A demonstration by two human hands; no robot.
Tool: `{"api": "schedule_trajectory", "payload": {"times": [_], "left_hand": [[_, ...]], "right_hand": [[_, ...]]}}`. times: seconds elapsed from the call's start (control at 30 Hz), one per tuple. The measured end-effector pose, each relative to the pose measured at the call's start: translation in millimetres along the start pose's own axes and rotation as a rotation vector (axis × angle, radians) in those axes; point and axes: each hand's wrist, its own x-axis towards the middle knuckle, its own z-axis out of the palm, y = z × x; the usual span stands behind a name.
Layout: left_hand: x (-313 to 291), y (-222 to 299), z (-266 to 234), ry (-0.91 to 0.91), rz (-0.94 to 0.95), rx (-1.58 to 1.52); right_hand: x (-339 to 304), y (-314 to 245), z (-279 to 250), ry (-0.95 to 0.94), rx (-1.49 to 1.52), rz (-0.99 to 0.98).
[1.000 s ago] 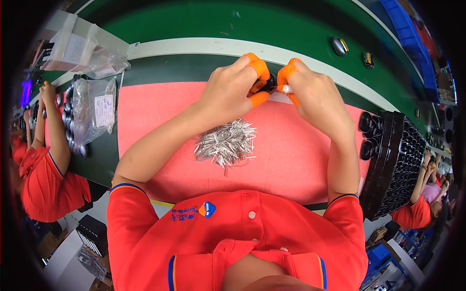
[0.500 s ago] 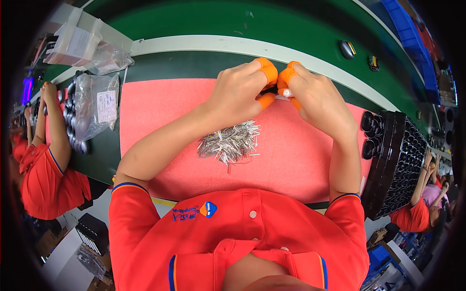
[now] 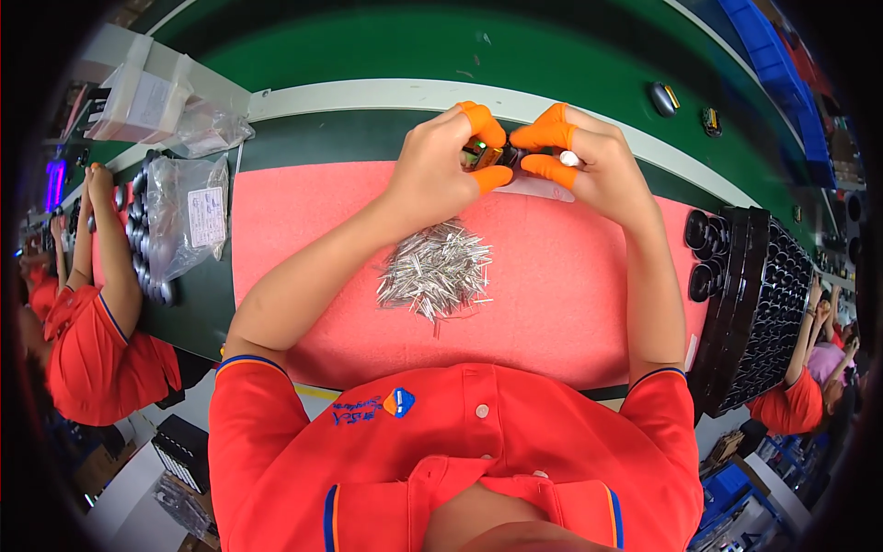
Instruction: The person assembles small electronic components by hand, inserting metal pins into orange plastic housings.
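Orange finger covers are on the fingertips of both hands, held close together above the far edge of the pink mat (image 3: 303,221). My left hand (image 3: 437,161) is closed around a small dark device with yellow and green parts (image 3: 482,156), partly hidden by the fingers. Thumb and finger of my right hand (image 3: 602,161) pinch at a small black part (image 3: 514,155) against the device's right side. A small white-ended object (image 3: 569,158) sticks out between the right fingers; its kind is unclear. Nearer me on the mat lies a heap of thin silvery metal pins (image 3: 436,269).
Black stacked trays (image 3: 750,304) with round pockets stand at the right, beside black round parts (image 3: 704,253). A clear plastic bag (image 3: 189,216) and grey rounded pieces lie left. On the green belt (image 3: 552,46) sit two small devices (image 3: 664,98). Co-workers sit on both sides.
My hands have turned and their fingertips have parted a little, bringing the dark device with its yellow part into sight. The pin heap lies as before.
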Motion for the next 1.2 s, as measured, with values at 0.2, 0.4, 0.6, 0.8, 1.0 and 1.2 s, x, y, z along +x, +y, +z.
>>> {"api": "schedule_trajectory", "payload": {"times": [0.2,0.4,0.6,0.8,1.0,1.2], "left_hand": [[1.1,-2.6,-0.3,-0.009,-0.057,-0.067],[0.3,-5.7,2.5,0.052,-0.019,-0.035],[-2.3,-3.9,9.2,0.048,0.13,-0.08],[-7.8,25.8,2.5,-0.283,0.238,-0.031],[-15.9,38.8,9.8,-0.175,0.407,-0.065],[-20.8,47.6,9.0,-0.149,0.421,-0.081]], "right_hand": [[-1.9,6.8,4.2,-0.005,-0.225,-0.132],[-5.3,1.7,6.5,0.0,-0.419,-0.216],[0.7,0.5,-1.8,-0.023,-0.214,-0.231],[3.3,-32.7,-10.2,0.305,1.512,-0.103],[-3.5,-45.9,2.6,0.147,1.691,-0.126],[-8.7,-67.4,5.9,0.257,1.634,-0.185]]}}
